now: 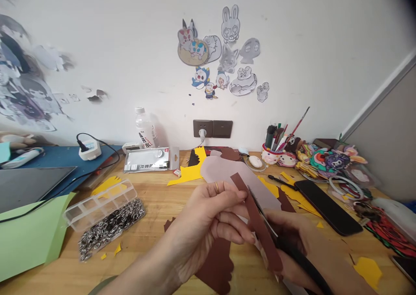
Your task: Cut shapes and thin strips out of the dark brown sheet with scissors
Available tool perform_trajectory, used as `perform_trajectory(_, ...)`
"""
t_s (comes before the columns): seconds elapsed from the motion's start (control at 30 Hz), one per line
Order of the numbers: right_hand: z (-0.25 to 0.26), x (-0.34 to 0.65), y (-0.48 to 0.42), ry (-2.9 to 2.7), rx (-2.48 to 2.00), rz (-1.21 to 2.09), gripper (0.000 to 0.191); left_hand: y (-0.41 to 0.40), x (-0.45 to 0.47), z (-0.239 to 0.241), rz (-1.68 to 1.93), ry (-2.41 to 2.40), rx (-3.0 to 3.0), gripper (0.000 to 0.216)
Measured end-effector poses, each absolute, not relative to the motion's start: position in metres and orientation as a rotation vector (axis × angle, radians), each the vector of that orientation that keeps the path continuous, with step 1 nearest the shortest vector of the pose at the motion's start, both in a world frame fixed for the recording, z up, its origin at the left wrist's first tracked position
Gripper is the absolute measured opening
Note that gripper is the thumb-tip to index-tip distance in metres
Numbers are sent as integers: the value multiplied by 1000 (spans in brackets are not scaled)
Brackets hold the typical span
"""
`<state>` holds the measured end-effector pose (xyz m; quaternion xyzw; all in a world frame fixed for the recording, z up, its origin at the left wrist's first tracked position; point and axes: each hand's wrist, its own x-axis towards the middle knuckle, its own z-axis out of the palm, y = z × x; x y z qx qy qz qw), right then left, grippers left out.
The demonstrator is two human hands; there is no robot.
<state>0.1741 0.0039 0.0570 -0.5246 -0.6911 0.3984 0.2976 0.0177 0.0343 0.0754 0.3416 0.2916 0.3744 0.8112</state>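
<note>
Brown strip [261, 227] is held slanting above the bench [159, 199], between both hands. Viewed left to right: an open clear case [99, 209] sits on the bench, filled with small metal rings [112, 227]. Left hand [216, 210] has thumb and index finger clamped on the strip's upper part. Brown sheet [216, 262] lies below that hand. Scissors [297, 256] align with the strip's right edge; right hand [297, 232] grips their black handle, some fingers hidden. Black phone [328, 207] rests farther right.
</note>
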Motion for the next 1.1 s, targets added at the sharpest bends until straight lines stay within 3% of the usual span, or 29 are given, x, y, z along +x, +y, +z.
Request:
perform_trajectory(0.3, 69, 170, 2, -1786, -1469, 957, 8, 32, 20, 80, 892, 817, 934, 16)
perform_trajectory(0.63, 72, 168, 3, -1995, -1506, 617, 20, 33, 20, 79, 933, 846, 987, 18)
perform_trajectory(1.1, 62, 174, 4, -1951, -1454, 794, 19, 32, 19, 80, 945, 871, 1003, 16)
